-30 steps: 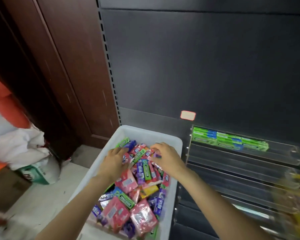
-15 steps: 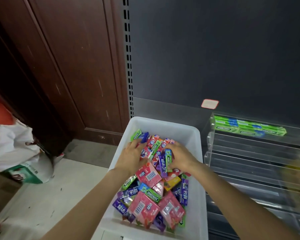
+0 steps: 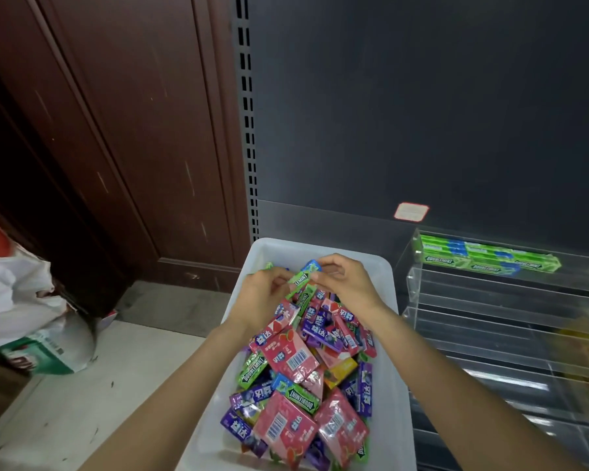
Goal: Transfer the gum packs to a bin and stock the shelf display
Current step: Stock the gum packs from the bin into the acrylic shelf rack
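On the pale floor [image 3: 82,396] at the left edge I see a white bag [image 3: 17,300] slumped before dark brown wood panelling [image 3: 116,130]. Rightward, a white bin [image 3: 393,385] sits against the grey slotted shelf back [image 3: 422,96], heaped with gum packs [image 3: 296,368] lying every way, reading DOUBLEMINT or Chinese characters. Over the bin's far edge, my left hand [image 3: 262,297] and right hand [image 3: 349,283] both pinch a green pack [image 3: 300,278] with curled fingers, its long axis tilted up toward the far right corner. At right, the clear shelf display [image 3: 490,300] carries green DOUBLEMINT packs [image 3: 483,260] lengthwise along its top tier.
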Motion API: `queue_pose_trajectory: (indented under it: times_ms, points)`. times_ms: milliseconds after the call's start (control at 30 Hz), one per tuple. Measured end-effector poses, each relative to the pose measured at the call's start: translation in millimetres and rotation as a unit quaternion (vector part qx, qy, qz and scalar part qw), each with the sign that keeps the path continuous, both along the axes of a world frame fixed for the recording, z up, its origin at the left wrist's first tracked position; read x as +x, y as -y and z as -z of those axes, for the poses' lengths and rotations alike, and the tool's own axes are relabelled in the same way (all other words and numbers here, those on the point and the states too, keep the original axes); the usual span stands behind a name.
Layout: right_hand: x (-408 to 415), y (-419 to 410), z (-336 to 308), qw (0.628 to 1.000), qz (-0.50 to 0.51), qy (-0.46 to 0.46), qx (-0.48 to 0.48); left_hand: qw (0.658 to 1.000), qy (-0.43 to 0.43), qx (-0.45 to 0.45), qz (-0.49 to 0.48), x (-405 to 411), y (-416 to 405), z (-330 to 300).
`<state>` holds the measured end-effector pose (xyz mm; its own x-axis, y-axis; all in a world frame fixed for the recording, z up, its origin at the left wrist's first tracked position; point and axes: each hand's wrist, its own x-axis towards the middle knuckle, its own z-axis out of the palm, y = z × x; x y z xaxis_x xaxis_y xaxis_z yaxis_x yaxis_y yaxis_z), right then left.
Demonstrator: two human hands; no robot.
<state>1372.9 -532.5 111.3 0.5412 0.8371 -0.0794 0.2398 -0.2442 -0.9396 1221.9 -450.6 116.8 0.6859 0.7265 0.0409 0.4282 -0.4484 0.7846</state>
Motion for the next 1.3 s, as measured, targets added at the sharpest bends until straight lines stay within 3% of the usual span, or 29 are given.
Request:
queue_pose_trajectory:
  times_ms: [100, 233, 367, 600, 800, 1000, 1300]
  points:
    - [2.0, -8.6, 12.5, 0.991, -0.034, 0.095, -0.086, 0.998, -0.014, 0.048, -0.040, -8.3, -7.6, -4.8]
    - [-1.2, -16.9, 30.5, 0.937, -0.103, 0.244, -0.225, 0.998, -0.015, 0.058, -0.032, -15.0, -11.3, -8.4]
    - [-4.9, -21.4, 37.7, 0.928, -0.110, 0.249, -0.256, 0.997, -0.018, 0.064, -0.028, -21.6, -14.1, -7.8]
    - [-1.3, -17.7, 27.2, 0.960, -0.061, 0.197, -0.187, 0.998, -0.019, 0.055, -0.030, -29.3, -15.0, -8.1]
    - [18.6, 21.6, -15.0, 0.984, 0.035, 0.168, -0.042, 0.998, 0.058, 0.035, -0.008, -0.6, 4.6, -34.6]
    - [69.4, 85.7, -57.2, 0.979, 0.145, 0.116, 0.081, 0.995, 0.089, 0.051, 0.012, 60.9, 44.2, -61.6]
    - [185.8, 202.5, -86.4, 0.969, 0.181, 0.132, 0.106, 0.988, 0.111, 0.100, 0.031, 189.0, 134.6, -94.9]
